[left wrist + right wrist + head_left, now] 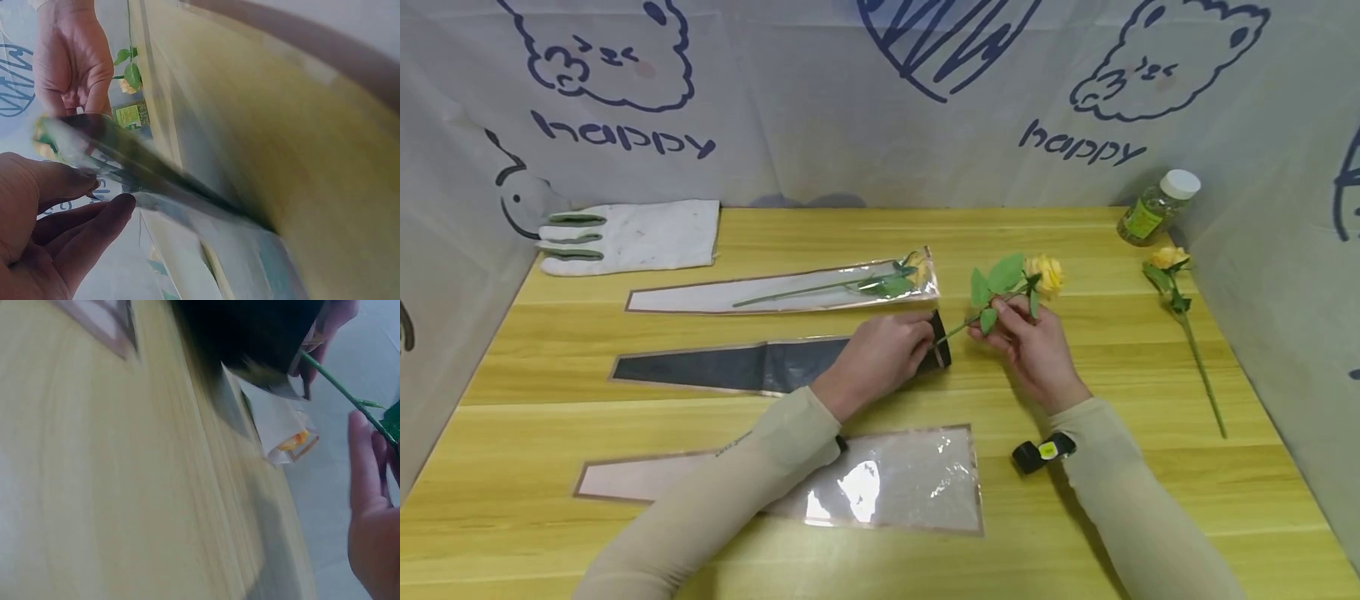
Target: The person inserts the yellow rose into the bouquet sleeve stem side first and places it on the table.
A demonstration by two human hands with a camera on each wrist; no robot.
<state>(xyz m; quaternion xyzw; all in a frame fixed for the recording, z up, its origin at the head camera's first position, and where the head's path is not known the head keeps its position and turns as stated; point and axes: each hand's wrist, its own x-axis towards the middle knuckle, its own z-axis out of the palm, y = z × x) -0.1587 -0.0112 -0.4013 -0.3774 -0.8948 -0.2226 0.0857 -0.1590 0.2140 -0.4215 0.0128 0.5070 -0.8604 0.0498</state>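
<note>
Here, right fingers [1011, 317] pinch the rose stem [958, 330]; bloom [1045, 275] lies beyond.

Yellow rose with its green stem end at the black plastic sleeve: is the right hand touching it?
Touching. The head view shows the right hand pinching the yellow rose by its green stem, near the leaves.

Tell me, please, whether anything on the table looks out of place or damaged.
Nothing spilled or broken stands out. The only slight oddity is a crosswise crease in the black sleeve, left of the left hand, which breaks its smooth surface.
</note>
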